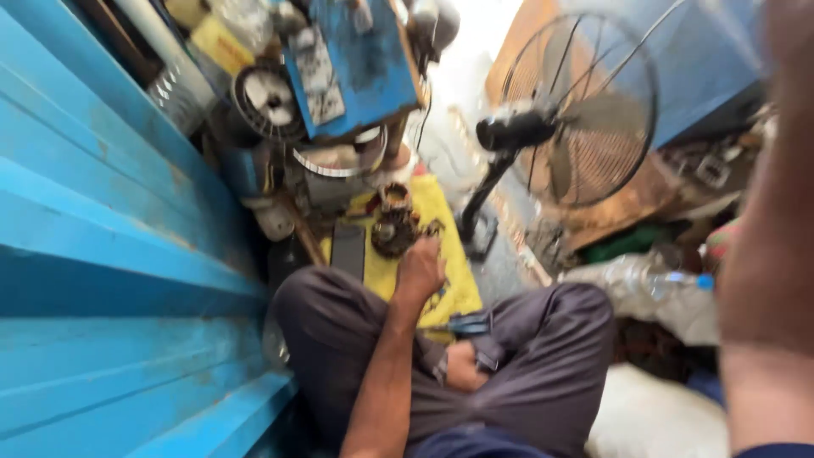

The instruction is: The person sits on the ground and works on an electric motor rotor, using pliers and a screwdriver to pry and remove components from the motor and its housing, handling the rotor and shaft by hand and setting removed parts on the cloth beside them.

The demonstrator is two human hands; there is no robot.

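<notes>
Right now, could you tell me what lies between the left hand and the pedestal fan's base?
In the head view, only the yellow cloth shows between the left hand, resting at the dark motor part, and the fan base.

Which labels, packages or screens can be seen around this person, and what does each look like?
Label plate: on the front of the blue machine at top centre; upright rectangle, pale grey with dark markings, blurred.
Yellow package: top left, beside the machine; boxy, yellow with a dark patch.
Plastic bottle: lying at right; clear with a blue cap, no label visible.
No screens in view.
</notes>
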